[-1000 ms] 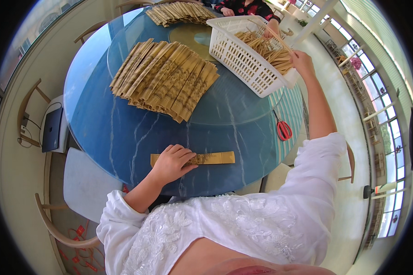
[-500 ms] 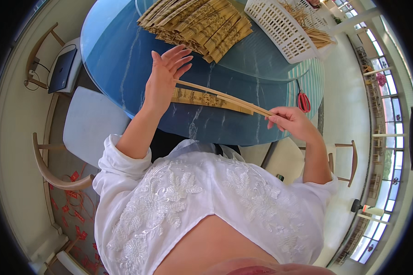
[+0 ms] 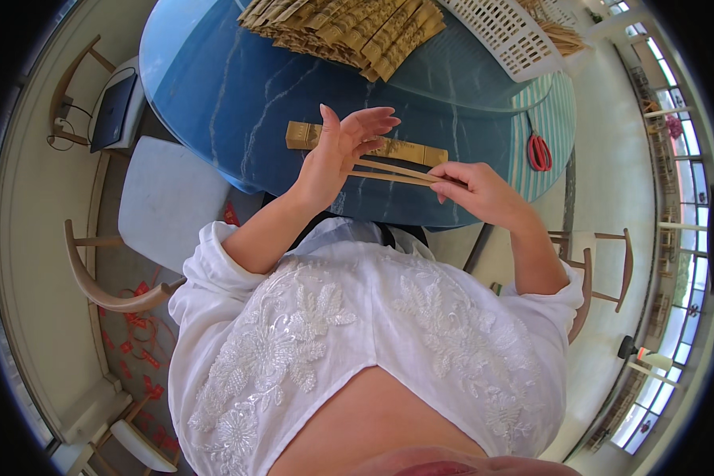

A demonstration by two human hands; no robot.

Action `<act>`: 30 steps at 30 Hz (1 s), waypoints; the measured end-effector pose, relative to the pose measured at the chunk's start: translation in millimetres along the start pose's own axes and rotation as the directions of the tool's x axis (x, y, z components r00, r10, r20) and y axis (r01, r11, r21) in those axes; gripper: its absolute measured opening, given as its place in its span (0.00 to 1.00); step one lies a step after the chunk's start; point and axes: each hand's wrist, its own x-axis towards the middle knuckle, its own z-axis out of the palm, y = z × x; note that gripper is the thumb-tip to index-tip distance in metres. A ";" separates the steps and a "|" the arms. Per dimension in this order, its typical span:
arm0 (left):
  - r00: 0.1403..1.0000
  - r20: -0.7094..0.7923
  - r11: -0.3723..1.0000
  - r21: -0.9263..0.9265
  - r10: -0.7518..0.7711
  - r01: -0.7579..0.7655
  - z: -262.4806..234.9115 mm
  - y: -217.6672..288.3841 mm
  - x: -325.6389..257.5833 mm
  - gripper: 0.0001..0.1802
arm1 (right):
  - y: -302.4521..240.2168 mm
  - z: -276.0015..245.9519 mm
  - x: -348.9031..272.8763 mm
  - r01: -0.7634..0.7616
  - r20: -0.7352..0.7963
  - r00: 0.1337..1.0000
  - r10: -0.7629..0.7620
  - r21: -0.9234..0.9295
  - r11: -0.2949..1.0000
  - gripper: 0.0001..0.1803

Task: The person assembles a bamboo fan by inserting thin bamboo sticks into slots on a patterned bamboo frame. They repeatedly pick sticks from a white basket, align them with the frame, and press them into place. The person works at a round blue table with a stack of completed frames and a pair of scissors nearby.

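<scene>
In my right hand is a pair of plain wooden chopsticks, pinched at their right-hand ends and pointing left. Their left ends meet the palm side of my left hand, which is raised with the thumb up and fingers extended. Beyond the chopsticks, a gold printed paper chopstick sleeve lies flat on the blue marbled table. My left hand hides its middle part.
A fanned pile of gold chopstick sleeves sits at the far side. A white perforated basket stands far right, with loose chopsticks behind it. Red-handled scissors lie on a striped cloth. A chair stands left.
My right hand has moved left with the chopsticks, and my left hand has moved right and nearer to me. The chopsticks' left ends now sit at my left palm. The view has shifted slightly.
</scene>
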 end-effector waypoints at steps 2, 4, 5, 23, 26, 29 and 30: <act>1.000 0.005 0.996 -0.079 -0.030 0.030 -0.5 0.5 -1.5 0.45 | 4.3 1.8 -0.6 0.006 -0.015 1.000 -0.005 0.031 1.000 0.12; 0.995 0.012 0.995 -0.028 -0.096 0.096 -6.3 2.3 -3.6 0.41 | 15.4 3.8 -1.8 0.014 -0.034 0.999 -0.011 0.070 0.997 0.13; 0.989 0.011 0.987 0.063 -0.147 0.146 -13.0 4.4 -5.6 0.39 | 18.4 4.0 -3.3 -0.001 -0.036 0.999 0.004 0.085 0.996 0.13; 0.977 -0.192 0.929 0.334 -0.097 0.158 -44.2 13.4 -15.8 0.09 | 41.2 -8.6 -9.3 0.192 -0.670 0.585 -0.457 -0.432 0.881 0.09; 0.961 -0.274 0.951 0.288 -0.034 0.115 -49.2 11.5 -16.9 0.10 | 40.8 -18.3 -16.6 0.187 -0.833 0.398 -0.384 -0.336 0.923 0.08; 0.932 -0.362 0.965 0.242 -0.003 0.097 -49.7 9.0 -17.5 0.10 | 45.1 -18.5 -16.6 0.274 -0.897 0.277 -0.344 -0.269 0.923 0.09; 0.922 -0.386 0.970 0.224 0.002 0.092 -50.2 8.5 -18.0 0.10 | 47.1 -14.0 -16.1 0.374 -0.912 0.336 -0.235 -0.100 0.922 0.10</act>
